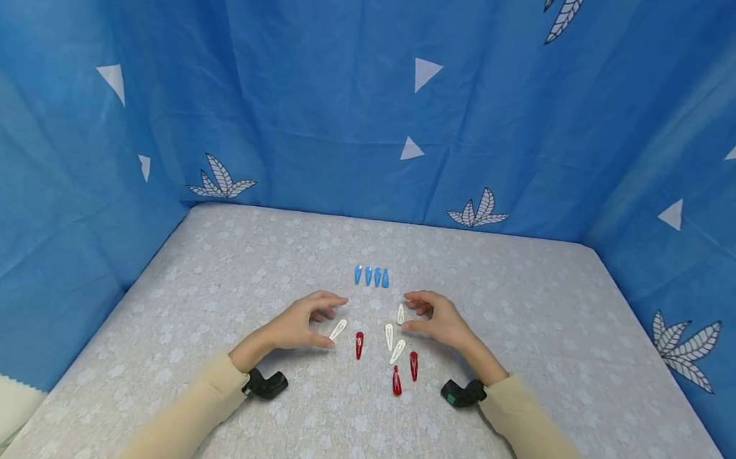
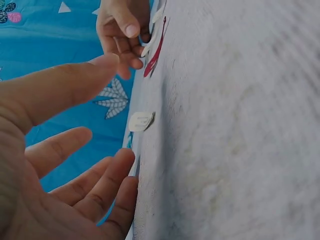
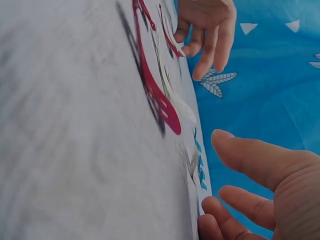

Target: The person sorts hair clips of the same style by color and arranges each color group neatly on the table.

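Though illegible, marks (image 2: 142, 121) on white clip (image 2: 135, 122)

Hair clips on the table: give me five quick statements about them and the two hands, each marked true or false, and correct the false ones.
1. Four blue clips lie side by side in a row. True.
2. Three red clips lie on the patterned cloth. True.
3. A clip is already being held. False: the left grip and the right grip both hold nothing, fingers relaxed.
4. The clip nearest the left grip is a white clip. True.
5. In the head view, the blue clips lie below the red clips. False: they lie above them.
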Motion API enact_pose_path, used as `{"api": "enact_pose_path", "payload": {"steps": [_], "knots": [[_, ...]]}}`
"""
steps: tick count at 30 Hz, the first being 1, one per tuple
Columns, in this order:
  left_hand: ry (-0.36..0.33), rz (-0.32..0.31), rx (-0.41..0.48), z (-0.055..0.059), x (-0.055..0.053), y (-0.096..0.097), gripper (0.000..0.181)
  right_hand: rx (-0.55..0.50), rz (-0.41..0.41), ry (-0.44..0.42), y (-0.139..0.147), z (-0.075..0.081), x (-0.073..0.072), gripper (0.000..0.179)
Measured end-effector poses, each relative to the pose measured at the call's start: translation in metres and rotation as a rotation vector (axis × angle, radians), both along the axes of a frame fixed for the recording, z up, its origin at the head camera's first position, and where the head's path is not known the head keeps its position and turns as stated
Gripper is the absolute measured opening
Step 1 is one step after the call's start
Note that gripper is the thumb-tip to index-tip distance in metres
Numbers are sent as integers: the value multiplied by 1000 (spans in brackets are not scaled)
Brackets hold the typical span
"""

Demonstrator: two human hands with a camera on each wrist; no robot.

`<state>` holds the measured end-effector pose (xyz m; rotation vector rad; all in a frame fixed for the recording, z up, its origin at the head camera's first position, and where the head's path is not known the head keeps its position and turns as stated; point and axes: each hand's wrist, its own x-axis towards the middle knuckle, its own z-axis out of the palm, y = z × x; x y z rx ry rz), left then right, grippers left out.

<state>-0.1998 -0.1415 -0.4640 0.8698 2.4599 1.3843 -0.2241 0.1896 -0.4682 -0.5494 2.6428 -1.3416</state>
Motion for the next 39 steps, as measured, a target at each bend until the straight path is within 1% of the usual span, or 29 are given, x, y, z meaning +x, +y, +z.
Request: {"api": "enact_pose_path", "payload": {"steps": [6, 14, 22, 30, 35, 39], "knots": [[9, -25, -19, -6, 2, -2, 75, 5, -5, 16, -3, -2, 1, 55], [24, -28, -50, -13, 0, -3, 67, 49, -27, 52, -6, -8, 1, 54], [6, -44, -60, -15, 0, -4, 56, 65, -26, 53, -6, -10, 1, 53], [10, -64, -76, -16, -2, -4, 54, 78, -28, 78, -6, -12, 0, 51], [27, -66, -92, -18, -4, -3, 54, 89, -26, 88, -5, -14, -1, 49], [24, -60, -94, -18, -5, -2, 54, 91, -25, 100, -5, -15, -1, 47]]}}
